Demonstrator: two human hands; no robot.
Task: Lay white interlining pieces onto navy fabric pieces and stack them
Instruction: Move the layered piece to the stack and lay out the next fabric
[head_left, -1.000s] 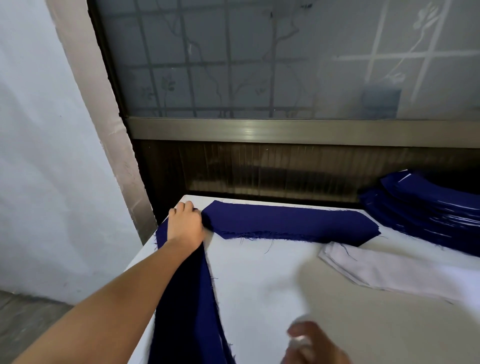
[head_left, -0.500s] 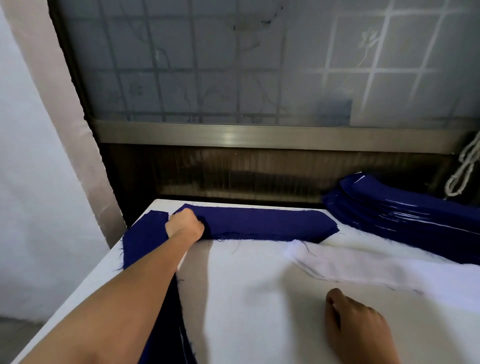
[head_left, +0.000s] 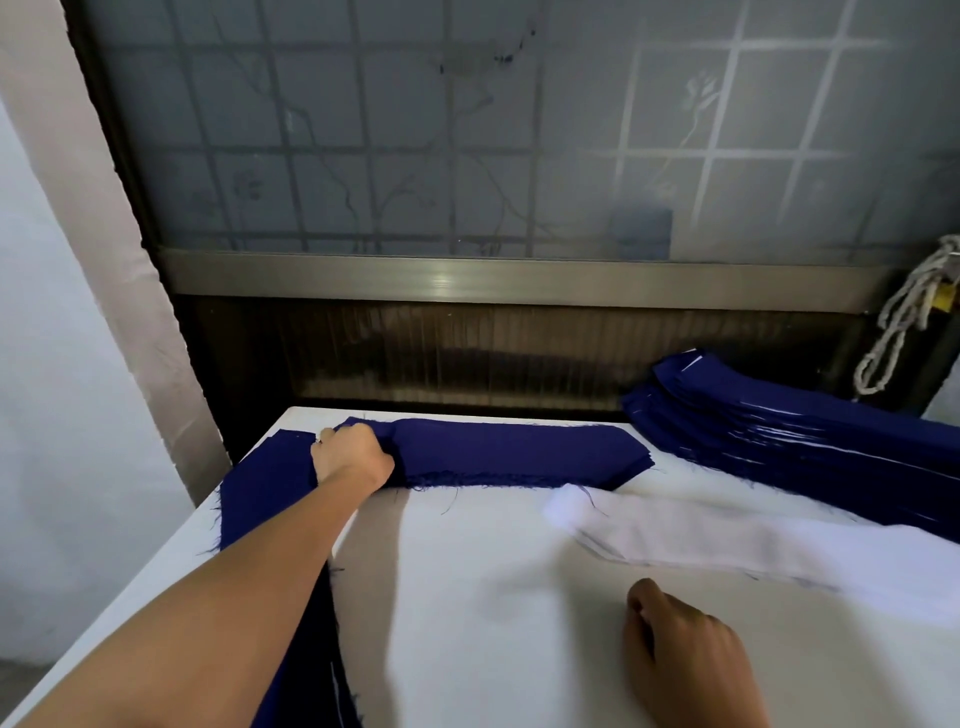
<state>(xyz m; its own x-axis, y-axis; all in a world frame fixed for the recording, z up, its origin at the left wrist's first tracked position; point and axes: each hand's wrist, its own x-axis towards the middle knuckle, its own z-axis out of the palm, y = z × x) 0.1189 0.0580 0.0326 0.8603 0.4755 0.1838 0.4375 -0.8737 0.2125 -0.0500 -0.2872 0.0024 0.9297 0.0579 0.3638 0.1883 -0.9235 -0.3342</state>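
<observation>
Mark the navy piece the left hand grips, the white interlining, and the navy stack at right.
navy piece (head_left: 519, 457), head view, middle of panel.
white interlining (head_left: 753, 543), head view, top layer.
navy stack (head_left: 805, 452), head view, upper layers.

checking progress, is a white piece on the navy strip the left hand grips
No, the navy strip in the left hand is bare; the white pieces lie beside it.
</observation>
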